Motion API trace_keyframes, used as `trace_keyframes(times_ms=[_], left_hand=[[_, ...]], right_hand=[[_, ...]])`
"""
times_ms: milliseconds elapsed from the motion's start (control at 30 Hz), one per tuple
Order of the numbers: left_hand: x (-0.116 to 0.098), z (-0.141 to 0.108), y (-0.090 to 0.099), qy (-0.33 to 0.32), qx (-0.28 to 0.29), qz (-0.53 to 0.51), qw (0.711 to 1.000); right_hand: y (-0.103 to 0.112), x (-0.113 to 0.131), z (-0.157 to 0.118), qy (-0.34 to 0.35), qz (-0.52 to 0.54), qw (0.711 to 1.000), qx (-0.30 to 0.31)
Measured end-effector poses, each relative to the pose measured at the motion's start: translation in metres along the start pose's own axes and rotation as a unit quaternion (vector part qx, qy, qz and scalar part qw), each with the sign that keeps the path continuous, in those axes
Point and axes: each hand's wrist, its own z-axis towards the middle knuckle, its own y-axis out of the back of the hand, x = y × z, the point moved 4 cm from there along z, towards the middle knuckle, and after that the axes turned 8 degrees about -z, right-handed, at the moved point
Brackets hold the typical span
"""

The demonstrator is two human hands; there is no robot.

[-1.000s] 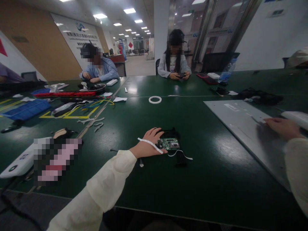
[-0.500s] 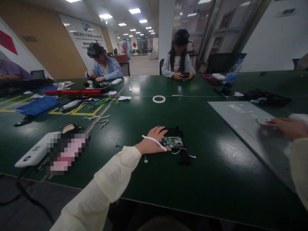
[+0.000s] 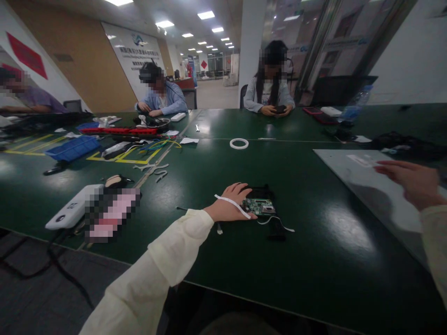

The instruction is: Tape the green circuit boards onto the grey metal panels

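Note:
My left hand [image 3: 232, 202] lies over the left side of a small device with a green circuit board [image 3: 261, 206] on a black frame. Its fingers reach the upper edge and the thumb the lower edge, gripping it. A white ribbon cable [image 3: 232, 204] crosses the back of this hand; another white ribbon cable [image 3: 279, 222] curls out below the board. On the right, my right hand [image 3: 412, 181] is raised above a grey panel [image 3: 349, 174], thumb and fingertips pinched close together. Anything between them is too small and blurred to make out.
A white tape ring [image 3: 239, 144] lies beyond the board. To the left are a white power bank [image 3: 75, 207], a blurred pink item [image 3: 113, 216], grey strips [image 3: 152, 168] and a blue tray [image 3: 73, 149]. Two people sit across the table; another sits far left.
My right hand has lifted off the grey panel and shifted a little toward its far side. My left hand stays on the circuit board device. The whole view has swung slightly left.

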Motion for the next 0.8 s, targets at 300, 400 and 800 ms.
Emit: trace_keyframes(times_ms=[300, 400, 800], left_hand=[[0.001, -0.001, -0.001, -0.012, -0.016, 0.009, 1.000], [0.002, -0.001, -0.003, -0.029, -0.031, 0.015, 0.999], [0.003, 0.001, -0.004, -0.073, -0.045, 0.014, 0.996]], right_hand=[[-0.083, 0.125, -0.134, 0.007, 0.201, 0.921, 0.335], [-0.101, 0.154, -0.191, 0.027, 0.220, 0.877, 0.427], [-0.137, 0.161, -0.265, 0.229, 0.035, 0.825, 0.516]])
